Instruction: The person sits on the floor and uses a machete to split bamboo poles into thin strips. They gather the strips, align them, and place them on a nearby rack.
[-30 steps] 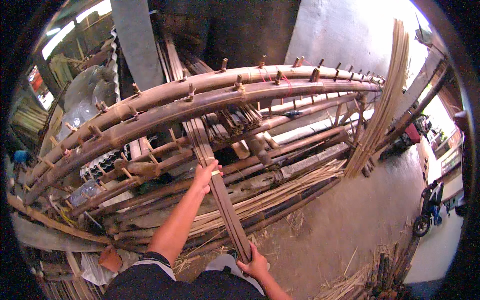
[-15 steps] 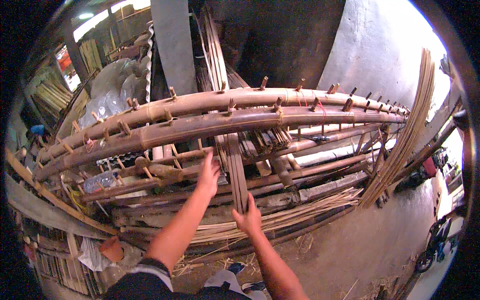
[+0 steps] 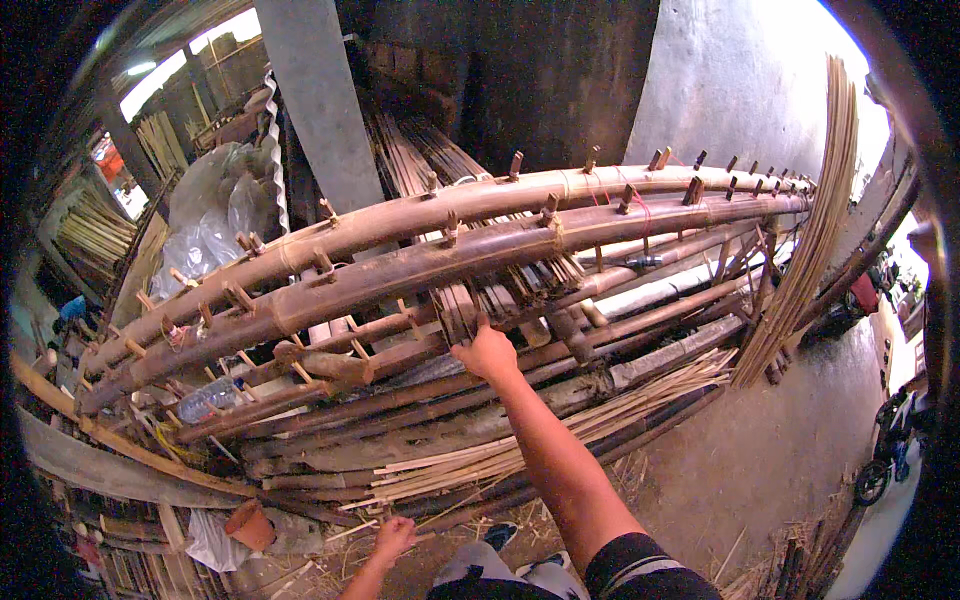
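Note:
My right hand (image 3: 487,352) is closed on the near end of a flat bundle of brown bamboo strips (image 3: 457,312). The bundle passes under the front one of two long, thick bamboo poles (image 3: 390,255) studded with short pegs. Beside it, more dark strips (image 3: 535,277) stick out in a stack below the same pole. My left hand (image 3: 395,537) hangs low near the floor, away from the bundle and close to some thin pale strips. Its fingers look curled, but they are too small and blurred to tell whether they hold anything.
Pale split strips (image 3: 470,465) lie across lower poles in front of me. A tall bundle of thin strips (image 3: 805,240) leans at the right. An orange-brown pot (image 3: 250,527) stands at lower left. A grey pillar (image 3: 320,100) rises behind the pegged poles.
The strip bundle has slid away from me under the pegged poles, with my right hand following its near end. My left hand has left the bundle's side and dropped low toward me.

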Demonstrator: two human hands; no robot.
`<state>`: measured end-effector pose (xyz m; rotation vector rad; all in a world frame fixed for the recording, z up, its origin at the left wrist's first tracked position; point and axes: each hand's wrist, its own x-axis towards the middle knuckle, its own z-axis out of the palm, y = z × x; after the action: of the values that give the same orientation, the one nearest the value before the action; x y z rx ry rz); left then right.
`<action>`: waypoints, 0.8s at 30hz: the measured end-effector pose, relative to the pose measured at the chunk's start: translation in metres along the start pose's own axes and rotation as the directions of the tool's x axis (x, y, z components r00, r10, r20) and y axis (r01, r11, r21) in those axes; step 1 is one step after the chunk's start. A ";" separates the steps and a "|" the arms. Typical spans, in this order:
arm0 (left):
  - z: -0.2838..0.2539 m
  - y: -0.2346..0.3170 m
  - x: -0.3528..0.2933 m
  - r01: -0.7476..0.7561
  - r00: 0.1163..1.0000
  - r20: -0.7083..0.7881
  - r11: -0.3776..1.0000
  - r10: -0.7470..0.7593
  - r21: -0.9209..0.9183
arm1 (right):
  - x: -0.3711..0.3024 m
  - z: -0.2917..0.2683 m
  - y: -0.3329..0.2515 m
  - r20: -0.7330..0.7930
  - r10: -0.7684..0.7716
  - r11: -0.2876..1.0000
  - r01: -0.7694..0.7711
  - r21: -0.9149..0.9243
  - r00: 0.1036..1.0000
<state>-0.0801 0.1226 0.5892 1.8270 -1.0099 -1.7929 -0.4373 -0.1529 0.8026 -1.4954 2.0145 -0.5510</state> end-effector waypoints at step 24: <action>0.003 -0.029 0.038 -0.239 0.971 0.079 0.871 0.228 0.429 | -0.010 0.035 0.117 -0.501 -0.255 0.950 0.118 -0.290 0.827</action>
<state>-0.0795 0.1151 0.5415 1.8219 -1.6773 -1.5329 -0.4967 -0.1093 0.7049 -1.8623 2.4408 -0.9098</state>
